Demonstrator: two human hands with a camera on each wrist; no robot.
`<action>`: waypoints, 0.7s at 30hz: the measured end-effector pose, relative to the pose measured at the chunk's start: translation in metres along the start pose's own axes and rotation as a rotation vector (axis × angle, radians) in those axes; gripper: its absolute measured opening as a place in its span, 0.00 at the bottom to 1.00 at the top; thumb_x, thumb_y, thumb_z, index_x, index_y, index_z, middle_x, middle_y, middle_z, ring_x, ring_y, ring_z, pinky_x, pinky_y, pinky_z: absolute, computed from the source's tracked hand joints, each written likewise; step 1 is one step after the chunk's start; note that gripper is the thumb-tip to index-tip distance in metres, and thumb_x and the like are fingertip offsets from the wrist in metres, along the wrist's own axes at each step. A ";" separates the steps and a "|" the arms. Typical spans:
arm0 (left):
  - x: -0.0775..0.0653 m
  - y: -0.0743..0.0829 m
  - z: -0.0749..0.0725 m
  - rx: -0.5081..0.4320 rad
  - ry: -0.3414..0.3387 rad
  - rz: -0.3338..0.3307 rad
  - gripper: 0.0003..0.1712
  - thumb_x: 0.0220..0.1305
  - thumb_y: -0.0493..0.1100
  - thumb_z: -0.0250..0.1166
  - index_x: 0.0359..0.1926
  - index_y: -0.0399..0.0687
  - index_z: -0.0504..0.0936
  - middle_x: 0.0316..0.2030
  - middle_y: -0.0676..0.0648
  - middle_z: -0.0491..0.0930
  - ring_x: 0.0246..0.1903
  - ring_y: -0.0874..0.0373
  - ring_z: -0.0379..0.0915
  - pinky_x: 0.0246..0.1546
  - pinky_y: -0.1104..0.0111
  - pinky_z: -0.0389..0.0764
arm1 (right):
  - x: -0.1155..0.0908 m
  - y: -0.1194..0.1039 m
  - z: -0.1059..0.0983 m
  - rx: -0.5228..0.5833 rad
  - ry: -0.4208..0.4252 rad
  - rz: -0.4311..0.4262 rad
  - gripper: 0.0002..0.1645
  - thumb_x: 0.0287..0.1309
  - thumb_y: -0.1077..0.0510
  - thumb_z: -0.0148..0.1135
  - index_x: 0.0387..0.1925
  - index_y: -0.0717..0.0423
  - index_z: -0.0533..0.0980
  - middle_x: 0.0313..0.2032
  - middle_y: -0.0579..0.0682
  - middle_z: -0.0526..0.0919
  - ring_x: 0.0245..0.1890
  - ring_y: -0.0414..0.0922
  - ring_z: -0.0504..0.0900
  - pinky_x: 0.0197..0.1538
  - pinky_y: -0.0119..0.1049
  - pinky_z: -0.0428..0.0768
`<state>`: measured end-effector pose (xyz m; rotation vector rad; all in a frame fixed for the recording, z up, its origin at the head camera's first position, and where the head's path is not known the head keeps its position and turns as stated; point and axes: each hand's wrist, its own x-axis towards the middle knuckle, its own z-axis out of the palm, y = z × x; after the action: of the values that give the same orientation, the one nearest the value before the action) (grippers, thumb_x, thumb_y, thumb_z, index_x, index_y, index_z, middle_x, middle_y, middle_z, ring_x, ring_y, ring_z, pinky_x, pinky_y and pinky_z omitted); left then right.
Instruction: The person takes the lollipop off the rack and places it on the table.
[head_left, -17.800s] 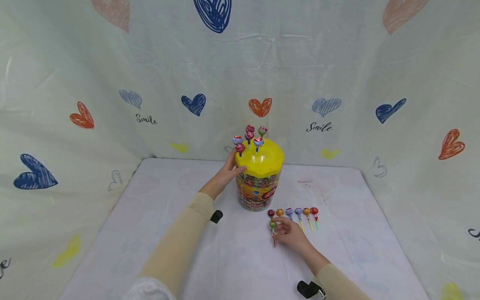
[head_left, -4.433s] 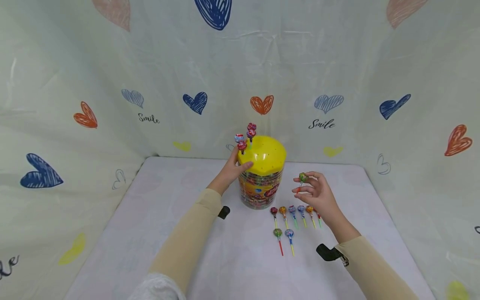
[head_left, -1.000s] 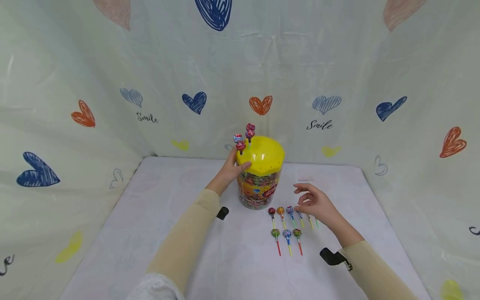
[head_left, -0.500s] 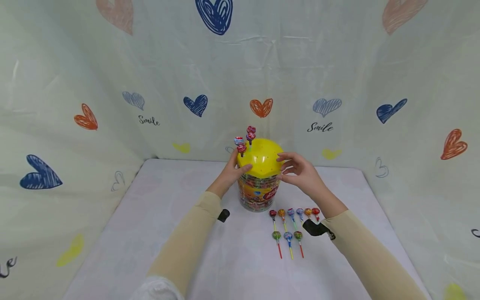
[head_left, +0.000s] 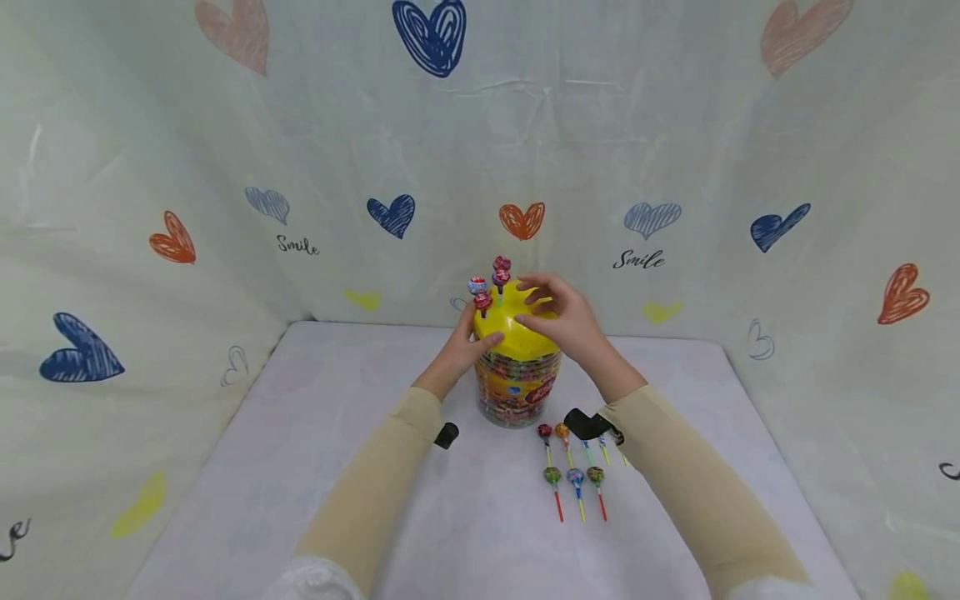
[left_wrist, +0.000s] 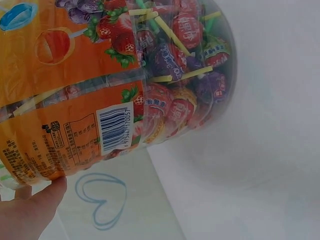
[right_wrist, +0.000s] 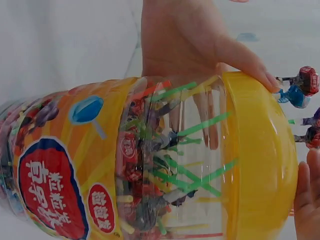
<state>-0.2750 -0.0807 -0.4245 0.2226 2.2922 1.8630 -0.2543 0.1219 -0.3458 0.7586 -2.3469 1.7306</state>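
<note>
A clear jar [head_left: 513, 390] of lollipops stands upright on the table under a domed yellow lid [head_left: 517, 340]. My left hand [head_left: 454, 354] grips its left side, thumb on the lid's edge; in the right wrist view that hand [right_wrist: 182, 40] spans the jar's upper part. Several lollipops stick up from holes at the lid's left: a blue one [head_left: 477, 286], a red one [head_left: 482, 301] and purple-red ones [head_left: 501, 276]. My right hand [head_left: 570, 323] hovers over the lid with fingers apart and nothing between them, just right of the purple-red lollipops.
Right of the jar's base, two rows of lollipops lie on the table. The front row has a green [head_left: 552, 476], a blue [head_left: 575, 477] and another green lollipop [head_left: 596, 476]. My right wrist camera [head_left: 587, 424] and sleeve partly hide the back row [head_left: 545, 432].
Earlier, a green and a blue lollipop left the lid for the front row. Within the last second, my empty right hand rose from beside the rows to above the lid. The left hand stayed.
</note>
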 end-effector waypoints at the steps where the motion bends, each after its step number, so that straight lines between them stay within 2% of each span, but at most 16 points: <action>1: 0.000 0.000 0.000 -0.004 -0.003 0.009 0.51 0.65 0.59 0.63 0.77 0.64 0.41 0.76 0.46 0.44 0.74 0.45 0.37 0.69 0.41 0.44 | 0.002 0.000 0.001 -0.003 -0.008 -0.002 0.31 0.55 0.66 0.69 0.61 0.60 0.71 0.55 0.57 0.76 0.51 0.53 0.74 0.57 0.49 0.74; 5: -0.002 0.002 0.000 -0.013 -0.010 0.028 0.51 0.65 0.59 0.63 0.77 0.63 0.41 0.76 0.46 0.43 0.74 0.46 0.36 0.69 0.41 0.43 | 0.009 -0.001 0.005 -0.026 -0.061 -0.003 0.33 0.57 0.64 0.68 0.64 0.56 0.69 0.58 0.55 0.74 0.54 0.53 0.72 0.58 0.50 0.71; 11: -0.002 0.000 -0.001 -0.016 -0.015 0.026 0.51 0.63 0.62 0.64 0.77 0.69 0.42 0.76 0.48 0.43 0.74 0.46 0.36 0.68 0.40 0.45 | 0.015 -0.003 0.008 -0.057 -0.147 -0.017 0.34 0.59 0.62 0.66 0.67 0.49 0.66 0.61 0.52 0.71 0.56 0.51 0.70 0.59 0.50 0.68; 17: -0.003 0.000 0.000 -0.022 -0.022 0.037 0.49 0.65 0.60 0.63 0.77 0.68 0.42 0.76 0.48 0.43 0.74 0.46 0.36 0.68 0.40 0.43 | 0.018 -0.003 0.009 -0.061 -0.177 0.007 0.35 0.60 0.61 0.65 0.68 0.50 0.66 0.61 0.52 0.71 0.57 0.52 0.70 0.60 0.51 0.67; 21: -0.002 -0.001 0.000 -0.024 -0.017 0.021 0.50 0.63 0.61 0.64 0.77 0.70 0.42 0.76 0.49 0.43 0.74 0.47 0.36 0.68 0.40 0.43 | 0.019 -0.002 0.009 -0.065 -0.174 0.021 0.35 0.60 0.63 0.65 0.68 0.53 0.66 0.62 0.54 0.71 0.58 0.54 0.69 0.59 0.52 0.67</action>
<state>-0.2731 -0.0811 -0.4253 0.2598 2.2638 1.8899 -0.2685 0.1070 -0.3396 0.9102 -2.5179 1.6486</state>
